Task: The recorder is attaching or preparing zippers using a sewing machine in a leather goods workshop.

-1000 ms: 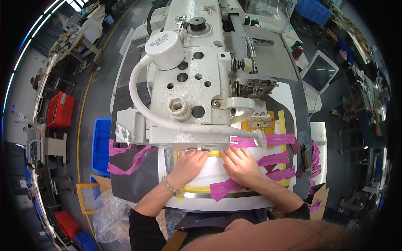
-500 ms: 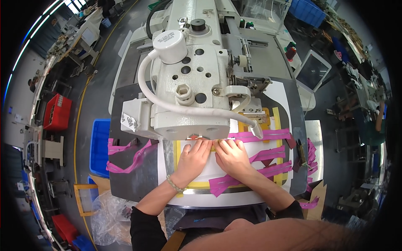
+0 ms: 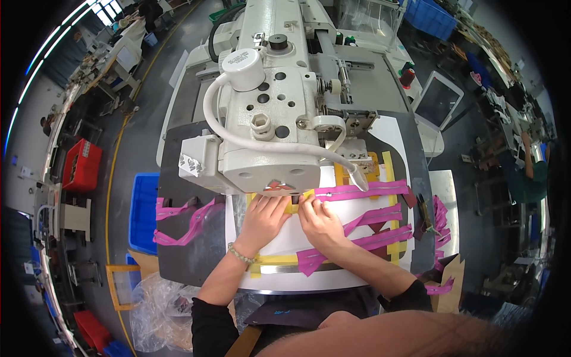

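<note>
Dark worktop (image 3: 190,256) fills mid-frame; centrally, left hand (image 3: 262,221) and right hand (image 3: 321,225) sit slightly apart, grip unclear, below the white machine (image 3: 267,122), near a magenta zipper (image 3: 385,188).

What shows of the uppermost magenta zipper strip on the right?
The magenta zipper strip looks like fabric tape with a paler line down its middle and a small pull near its left end. It lies nearly straight across the white surface, a pale hose tip overlapping it in view. Its left end is beside the right hand; contact unclear.
</note>
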`<state>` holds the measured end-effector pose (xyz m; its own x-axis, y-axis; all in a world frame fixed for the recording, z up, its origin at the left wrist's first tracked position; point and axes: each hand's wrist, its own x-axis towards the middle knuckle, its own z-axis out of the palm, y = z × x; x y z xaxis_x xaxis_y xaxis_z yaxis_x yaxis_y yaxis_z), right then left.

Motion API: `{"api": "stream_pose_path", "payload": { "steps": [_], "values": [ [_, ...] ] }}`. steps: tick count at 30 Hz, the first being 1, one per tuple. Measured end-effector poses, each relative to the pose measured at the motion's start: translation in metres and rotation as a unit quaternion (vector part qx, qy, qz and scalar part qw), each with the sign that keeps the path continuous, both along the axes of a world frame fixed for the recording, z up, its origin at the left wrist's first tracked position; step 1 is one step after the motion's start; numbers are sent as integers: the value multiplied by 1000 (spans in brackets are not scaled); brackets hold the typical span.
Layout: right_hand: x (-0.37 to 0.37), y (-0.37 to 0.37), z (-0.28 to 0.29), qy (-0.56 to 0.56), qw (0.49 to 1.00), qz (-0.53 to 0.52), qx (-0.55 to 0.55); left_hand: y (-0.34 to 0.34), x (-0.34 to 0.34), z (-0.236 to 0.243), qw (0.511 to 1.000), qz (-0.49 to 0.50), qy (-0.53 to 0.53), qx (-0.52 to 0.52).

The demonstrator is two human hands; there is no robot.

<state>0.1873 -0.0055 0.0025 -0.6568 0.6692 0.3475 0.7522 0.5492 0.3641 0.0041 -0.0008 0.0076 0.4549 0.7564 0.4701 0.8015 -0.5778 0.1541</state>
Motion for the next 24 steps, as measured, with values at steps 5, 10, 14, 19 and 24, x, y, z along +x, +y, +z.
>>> {"api": "stream_pose_path", "payload": {
  "steps": [5, 10, 14, 19, 24],
  "values": [
    [-2, -1, 0, 13, 1000, -2, -7, -1, -2, -7, 999, -6, -2, -50],
    [0, 0, -1, 22, 1000, -4, -11, -1, 1, -4, 999, 1, -2, -47],
    [0, 1, -2, 18, 1000, -2, -23, -4, 2, -13, 998, 23, 32, -41],
    [1, 1, 2, 29, 999, -3, -14, -8, 9, -4, 996, 59, 62, -35],
    [2, 2, -1, 20, 1000, 6, -10, -7, 9, -6, 995, 68, 75, -21]
  ]
}}
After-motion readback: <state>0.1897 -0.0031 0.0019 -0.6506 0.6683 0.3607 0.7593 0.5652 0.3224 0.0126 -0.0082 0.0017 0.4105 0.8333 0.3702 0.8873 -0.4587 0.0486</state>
